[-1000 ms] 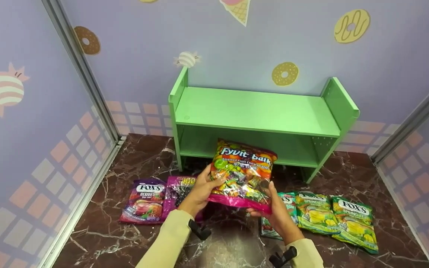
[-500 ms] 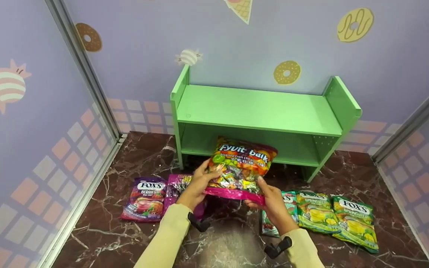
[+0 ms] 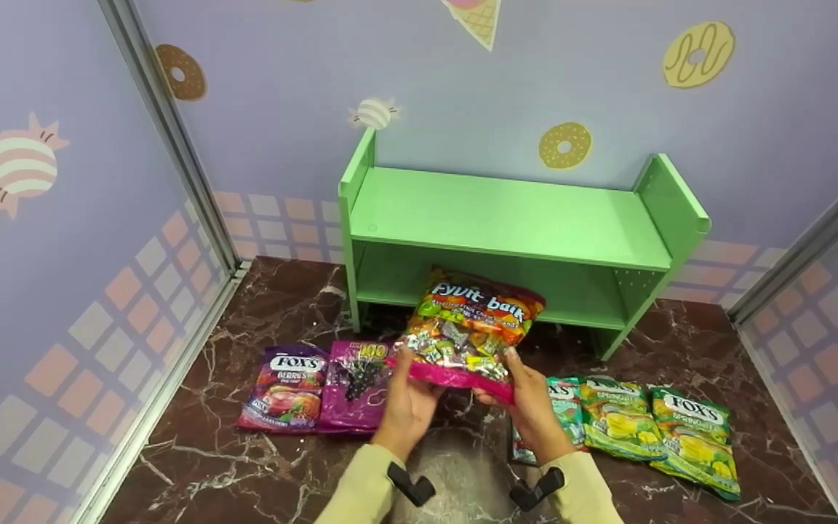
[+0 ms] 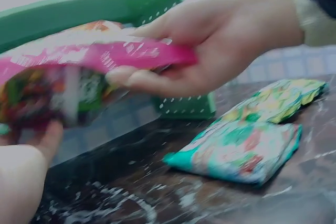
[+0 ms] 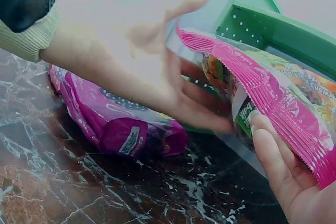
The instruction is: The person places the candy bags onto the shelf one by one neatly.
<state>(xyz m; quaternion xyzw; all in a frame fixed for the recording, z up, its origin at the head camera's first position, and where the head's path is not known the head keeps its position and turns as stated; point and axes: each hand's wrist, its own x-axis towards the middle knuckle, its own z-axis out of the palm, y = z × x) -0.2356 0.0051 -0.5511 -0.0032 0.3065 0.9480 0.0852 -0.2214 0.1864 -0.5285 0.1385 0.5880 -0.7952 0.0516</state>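
Observation:
A candy bag [image 3: 473, 320] lettered "Fyvit baik", with a pink bottom seam, is held tilted before the green shelf. My right hand [image 3: 532, 407] pinches its lower right corner, thumb on top and fingers beneath, as the left wrist view also shows. At the lower left corner is my left hand [image 3: 408, 411]. In the right wrist view its thumb stands off the bag and its extended fingers [image 5: 205, 111] lie under it. A purple candy bag [image 3: 353, 407] with dark grapes lies on the floor behind the left hand. Partly behind the right hand lies a teal candy bag [image 3: 567, 407].
The green two-tier shelf [image 3: 513, 218] stands against the back wall. A purple Fox's Berries bag [image 3: 284, 393] lies at the left on the dark marbled floor [image 3: 201, 466]. Two yellow-green Fox's bags [image 3: 695, 437] lie at the right. Walls flank both sides.
My left hand has shifted from the bag's left side down to its lower left corner, its thumb coming off the front. The right hand keeps its grip, and the bag is slightly lower.

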